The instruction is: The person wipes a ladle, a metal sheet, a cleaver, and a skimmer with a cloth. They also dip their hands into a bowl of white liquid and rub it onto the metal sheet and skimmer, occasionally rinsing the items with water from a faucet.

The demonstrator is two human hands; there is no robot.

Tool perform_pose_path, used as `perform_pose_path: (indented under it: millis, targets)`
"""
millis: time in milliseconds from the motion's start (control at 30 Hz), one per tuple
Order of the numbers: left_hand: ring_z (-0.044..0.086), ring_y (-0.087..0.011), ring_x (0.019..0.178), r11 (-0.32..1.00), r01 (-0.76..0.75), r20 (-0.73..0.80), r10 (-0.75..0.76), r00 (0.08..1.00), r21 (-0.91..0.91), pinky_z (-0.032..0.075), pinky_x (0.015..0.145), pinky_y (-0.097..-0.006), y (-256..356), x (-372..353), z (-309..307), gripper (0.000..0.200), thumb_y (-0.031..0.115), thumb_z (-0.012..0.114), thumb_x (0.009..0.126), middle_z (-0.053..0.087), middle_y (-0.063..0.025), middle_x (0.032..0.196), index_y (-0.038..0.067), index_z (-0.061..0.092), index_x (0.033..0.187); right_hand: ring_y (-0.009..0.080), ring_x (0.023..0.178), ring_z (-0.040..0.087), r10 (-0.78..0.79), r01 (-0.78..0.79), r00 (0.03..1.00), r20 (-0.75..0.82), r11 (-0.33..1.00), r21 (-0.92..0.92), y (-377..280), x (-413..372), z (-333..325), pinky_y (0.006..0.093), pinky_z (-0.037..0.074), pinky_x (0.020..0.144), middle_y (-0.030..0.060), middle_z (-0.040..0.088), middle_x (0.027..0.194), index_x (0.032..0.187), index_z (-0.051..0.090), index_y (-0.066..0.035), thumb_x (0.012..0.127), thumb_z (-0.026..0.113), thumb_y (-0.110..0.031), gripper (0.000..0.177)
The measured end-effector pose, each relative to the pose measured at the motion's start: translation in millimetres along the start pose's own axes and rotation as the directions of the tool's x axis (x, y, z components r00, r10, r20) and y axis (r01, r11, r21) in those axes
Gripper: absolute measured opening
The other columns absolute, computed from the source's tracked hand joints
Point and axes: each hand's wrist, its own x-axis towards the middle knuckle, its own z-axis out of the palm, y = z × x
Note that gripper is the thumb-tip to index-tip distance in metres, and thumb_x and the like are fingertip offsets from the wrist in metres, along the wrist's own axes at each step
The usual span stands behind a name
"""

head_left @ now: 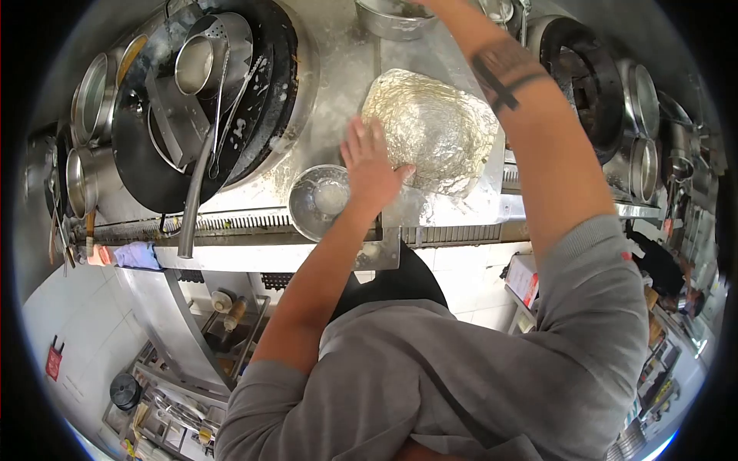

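My left hand (372, 170) has its fingers spread, palm down, at the near left edge of a crinkled, silvery foil-covered slab (434, 132). Its thumb overlaps the foil's edge. Just left of the wrist sits a small metal bowl (300, 201) with something whitish in it. My right arm stretches forward over the steel counter, past the foil's right side. The right hand itself is cut off by the top of the picture, close to the rim of a round metal pot (396, 28).
At left, a large black wok (142, 173) holds a ladle (198, 188), a perforated skimmer (234, 34) and tongs. A black burner ring (592, 84) is at right, with metal pots (644, 165) beside it. A slotted drain (450, 234) runs along the counter's front; a blue cloth (138, 256) lies at its left.
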Motion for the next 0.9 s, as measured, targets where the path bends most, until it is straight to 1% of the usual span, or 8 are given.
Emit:
perform_pose_path:
  millis: [100,233,433,500,600,733,833,900]
  targets:
    - [0.026,-0.0443,0.148,0.984,0.171,0.051,-0.169,0.984,-0.054,0.027,0.12,-0.0514,-7.1,13.1,-13.7,0.101,0.053,0.07,0.088,0.017,-0.0287,0.164,-0.003,0.023,0.157,0.0357,0.114,0.065,0.102,0.028,0.939,-0.328,0.929,0.37,-19.5,-91.6,-51.2,0.0459,0.05,0.097,0.0277,0.067,0.12,0.123,0.068,-0.002,0.083,0.072,-0.035,0.053]
    - [0.059,-0.0424,0.118,0.911,0.319,0.125,-0.296,0.947,-0.261,0.049,0.099,-0.0477,-21.2,39.3,-18.2,0.075,0.051,0.064,0.093,0.056,-0.0294,0.132,-0.002,0.044,0.142,0.029,0.113,0.066,0.363,-0.29,0.925,-0.115,0.867,0.406,-55.7,-257.3,-10.9,0.0397,0.054,0.096,0.014,0.066,0.131,0.123,0.069,-0.013,0.085,0.073,-0.012,0.039]
    - [0.068,-0.0426,0.094,0.953,0.188,0.066,-0.177,0.982,-0.238,0.053,0.084,-0.0527,-8.2,58.3,13.3,0.037,0.036,0.047,0.103,0.07,-0.0258,0.1,0.005,0.06,0.118,0.0365,0.139,0.044,0.31,-0.383,0.92,-0.238,0.837,-0.39,-49.8,-274.0,74.0,0.042,0.043,0.11,0.019,0.053,0.147,0.138,0.062,-0.013,0.098,0.048,-0.031,0.046]
    - [0.068,-0.0428,0.092,0.953,0.172,0.011,-0.175,0.984,-0.251,0.053,0.082,-0.0534,-9.3,44.2,27.1,0.031,0.031,0.045,0.104,0.07,-0.0259,0.099,0.006,0.062,0.114,0.0367,0.14,0.043,0.497,-0.565,0.742,0.45,0.825,0.021,-61.5,-250.8,107.0,0.044,0.03,0.119,0.0188,0.055,0.142,0.134,0.058,-0.007,0.095,0.051,-0.023,0.043]
    - [0.068,-0.0442,0.087,0.971,0.006,-0.282,-0.075,0.956,-0.24,0.053,0.079,-0.0536,-19.8,55.3,41.5,0.029,0.026,0.044,0.104,0.07,-0.0257,0.092,0.003,0.062,0.107,0.0367,0.139,0.044,-0.062,0.024,0.986,-0.155,0.972,-0.233,-110.5,-278.4,69.9,0.0431,0.031,0.119,0.0186,0.057,0.14,0.132,0.06,-0.012,0.092,0.054,-0.021,0.042]
    - [0.068,-0.0461,0.084,0.939,0.186,-0.177,-0.243,0.954,-0.291,0.054,0.076,-0.0539,-26.7,59.7,42.4,0.03,0.023,0.043,0.103,0.07,-0.0274,0.09,-0.001,0.061,0.103,0.0357,0.145,0.036,0.109,-0.072,0.965,0.238,0.985,-0.159,-81.6,-326.5,21.1,0.0492,0.025,0.122,0.0219,0.041,0.155,0.145,0.049,-0.006,0.096,0.046,-0.02,0.051]
    - [0.068,-0.0467,0.084,0.95,0.155,-0.187,-0.209,0.96,-0.27,0.054,0.075,-0.0542,-30.7,58.6,43.1,0.031,0.022,0.042,0.104,0.07,-0.0283,0.09,-0.002,0.061,0.103,0.0382,0.139,0.044,0.315,-0.405,0.912,-0.262,0.795,-0.452,-28.4,-301.4,52.7,0.052,0.03,0.119,0.0197,0.056,0.141,0.143,0.054,-0.015,0.098,0.045,-0.022,0.047]
    - [0.068,-0.0467,0.085,0.955,0.118,-0.208,-0.178,0.962,-0.273,0.054,0.075,-0.0543,-25.0,58.9,49.1,0.031,0.023,0.041,0.105,0.07,-0.0282,0.09,-0.002,0.061,0.103,0.0374,0.148,0.03,0.67,-0.613,0.741,-0.044,0.703,0.36,-36.7,-260.1,62.0,0.056,0.02,0.122,0.0233,0.033,0.16,0.152,0.043,-0.008,0.097,0.04,-0.017,0.055]
